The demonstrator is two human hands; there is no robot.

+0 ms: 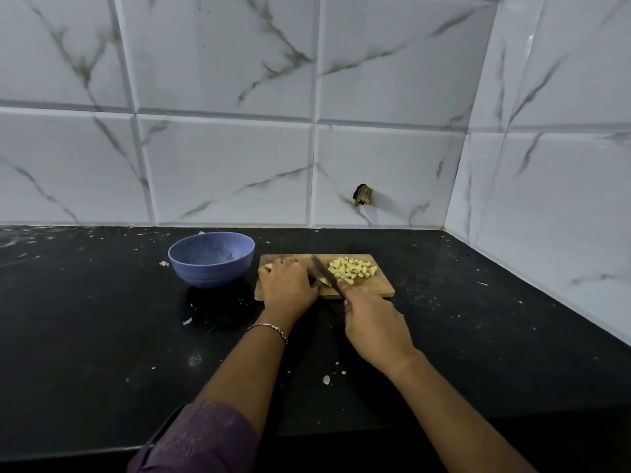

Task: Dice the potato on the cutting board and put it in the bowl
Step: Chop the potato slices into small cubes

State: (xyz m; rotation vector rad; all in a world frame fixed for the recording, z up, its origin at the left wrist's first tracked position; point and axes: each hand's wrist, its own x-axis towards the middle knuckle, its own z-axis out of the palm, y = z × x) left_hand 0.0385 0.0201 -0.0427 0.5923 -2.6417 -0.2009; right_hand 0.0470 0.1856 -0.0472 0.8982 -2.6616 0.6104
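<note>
A wooden cutting board (379, 290) lies on the black counter. A pile of diced potato (352, 268) sits on its right half. My left hand (287, 284) curls over the uncut potato piece (268, 266) on the board's left half, hiding most of it. My right hand (374, 325) grips the handle of a knife (326, 273), whose dark blade slants across the board between my left hand and the dice. An empty blue bowl (211, 259) stands just left of the board.
The black counter (102, 319) is flecked with small white scraps. White marble-look tiled walls (239, 165) close off the back and the right side, meeting in a corner at the far right. The counter's front edge runs along the bottom.
</note>
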